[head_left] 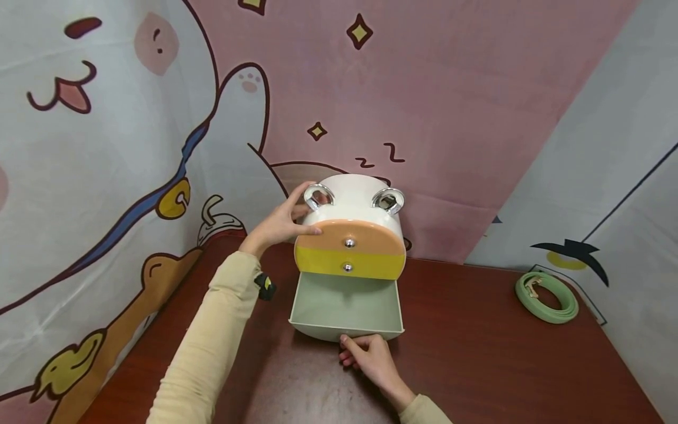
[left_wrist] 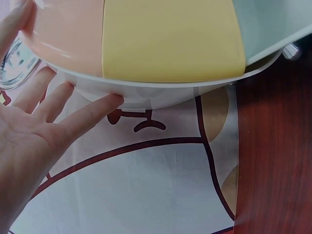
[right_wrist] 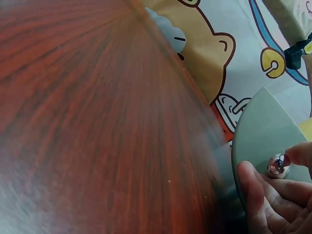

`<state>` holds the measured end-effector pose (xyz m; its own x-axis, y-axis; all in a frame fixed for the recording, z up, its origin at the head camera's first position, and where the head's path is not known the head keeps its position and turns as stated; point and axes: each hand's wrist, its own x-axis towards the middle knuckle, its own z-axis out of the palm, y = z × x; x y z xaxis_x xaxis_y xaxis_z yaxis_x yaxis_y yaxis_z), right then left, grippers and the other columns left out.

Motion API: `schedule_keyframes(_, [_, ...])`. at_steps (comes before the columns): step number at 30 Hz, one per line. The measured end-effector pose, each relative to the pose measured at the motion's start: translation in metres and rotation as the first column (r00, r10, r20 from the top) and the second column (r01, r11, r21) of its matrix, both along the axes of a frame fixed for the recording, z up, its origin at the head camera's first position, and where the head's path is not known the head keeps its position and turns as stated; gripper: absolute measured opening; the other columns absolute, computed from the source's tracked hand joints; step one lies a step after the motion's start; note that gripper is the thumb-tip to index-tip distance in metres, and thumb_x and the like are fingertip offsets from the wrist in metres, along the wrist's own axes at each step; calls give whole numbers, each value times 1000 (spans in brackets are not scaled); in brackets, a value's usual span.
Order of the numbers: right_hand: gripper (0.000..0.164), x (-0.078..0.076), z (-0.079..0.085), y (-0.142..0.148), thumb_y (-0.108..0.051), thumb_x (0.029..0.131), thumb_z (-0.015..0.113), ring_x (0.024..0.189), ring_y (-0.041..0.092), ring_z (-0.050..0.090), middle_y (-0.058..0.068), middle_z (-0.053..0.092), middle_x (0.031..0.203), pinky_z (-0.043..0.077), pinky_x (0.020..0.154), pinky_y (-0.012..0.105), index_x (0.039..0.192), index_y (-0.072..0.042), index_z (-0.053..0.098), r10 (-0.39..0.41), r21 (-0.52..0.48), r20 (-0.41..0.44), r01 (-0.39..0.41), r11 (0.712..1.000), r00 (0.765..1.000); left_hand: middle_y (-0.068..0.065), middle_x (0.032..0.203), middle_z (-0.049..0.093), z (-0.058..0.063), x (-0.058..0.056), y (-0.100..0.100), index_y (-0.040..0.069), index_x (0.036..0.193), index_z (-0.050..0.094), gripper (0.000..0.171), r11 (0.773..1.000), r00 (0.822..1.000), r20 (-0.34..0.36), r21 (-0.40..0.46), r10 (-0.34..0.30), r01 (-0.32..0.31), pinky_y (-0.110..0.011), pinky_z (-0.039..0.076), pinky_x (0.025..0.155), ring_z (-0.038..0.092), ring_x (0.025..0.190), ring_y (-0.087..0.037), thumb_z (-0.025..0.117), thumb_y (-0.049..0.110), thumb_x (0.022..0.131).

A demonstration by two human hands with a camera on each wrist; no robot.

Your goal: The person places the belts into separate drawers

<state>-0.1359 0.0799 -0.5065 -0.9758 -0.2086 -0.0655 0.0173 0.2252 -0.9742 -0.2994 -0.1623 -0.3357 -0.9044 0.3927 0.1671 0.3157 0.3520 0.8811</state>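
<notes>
A small white drawer cabinet (head_left: 355, 194) with two silver ring-shaped ears stands on the table. Its orange drawer (head_left: 323, 238) and yellow drawer (head_left: 323, 259) are closed, each with a silver knob. The pale green bottom drawer (head_left: 346, 300) is pulled well out, and nothing is seen inside it. My left hand (head_left: 278, 227) rests on the cabinet's left side with straight fingers, its thumb lying over the orange front. At the green drawer's front, my right hand (head_left: 376, 362) pinches the silver knob (right_wrist: 278, 165), which is hidden in the head view.
A coiled green belt (head_left: 551, 297) with a metal buckle lies at the right of the reddish-brown table (head_left: 466, 353). Printed cartoon cloth (head_left: 424, 88) hangs behind the table and along both sides, close to the cabinet's back.
</notes>
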Motion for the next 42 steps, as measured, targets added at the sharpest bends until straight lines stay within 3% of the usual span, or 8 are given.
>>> schedule_keyframes(7, [36, 5, -1, -2, -26, 95, 63, 59, 22, 68, 13, 70, 69, 50, 47, 26, 86, 8, 74, 12, -28, -8, -12, 1000, 1000, -12, 142, 48, 1, 1, 0, 38, 153, 17, 102, 999, 1000, 13, 35, -22, 21, -53, 36, 102, 38, 135, -30, 82, 12, 79])
schedule_keyframes(10, [36, 5, 0, 0, -27, 95, 63, 59, 22, 68, 11, 70, 69, 50, 47, 28, 85, 6, 74, 34, 13, -23, -33, 999, 999, -12, 141, 50, 2, 3, 1, 40, 152, 17, 102, 999, 999, 24, 42, -22, 21, -51, 38, 102, 39, 134, -28, 82, 12, 79])
schedule_keyframes(14, [33, 3, 3, 6, -27, 95, 63, 63, 23, 68, 9, 71, 72, 51, 47, 31, 90, 4, 74, 133, 95, -55, -128, 987, 990, -12, 140, 51, 2, 4, 1, 35, 154, 16, 103, 999, 999, 27, 37, -16, 15, -51, 38, 102, 40, 134, -28, 82, 12, 79])
schedule_keyframes(22, [29, 0, 3, 34, -25, 95, 63, 69, 18, 67, 6, 71, 81, 54, 54, 31, 99, 1, 73, 329, 173, -60, -314, 933, 943, -14, 139, 51, 1, 4, 2, 33, 154, 15, 103, 999, 1000, 14, 33, -19, 18, -52, 39, 101, 41, 132, -30, 82, 12, 78])
schedule_keyframes(34, [29, -9, 3, 79, -12, 98, 57, 82, 29, 69, 18, 70, 94, 57, 64, 36, 110, 13, 65, 414, 29, 51, -416, 909, 909, -13, 140, 50, 1, 4, 2, 33, 154, 16, 104, 1000, 1000, 4, 28, -12, 12, -52, 38, 101, 42, 132, -30, 83, 11, 78])
schedule_keyframes(42, [33, -14, 4, 110, -12, 98, 56, 86, 31, 68, 23, 68, 99, 57, 68, 37, 114, 17, 61, 401, 20, 51, -403, 915, 915, -12, 139, 51, 0, 3, 2, 35, 154, 16, 102, 1000, 1000, 14, 30, -9, 8, -52, 38, 102, 43, 132, -29, 82, 11, 79])
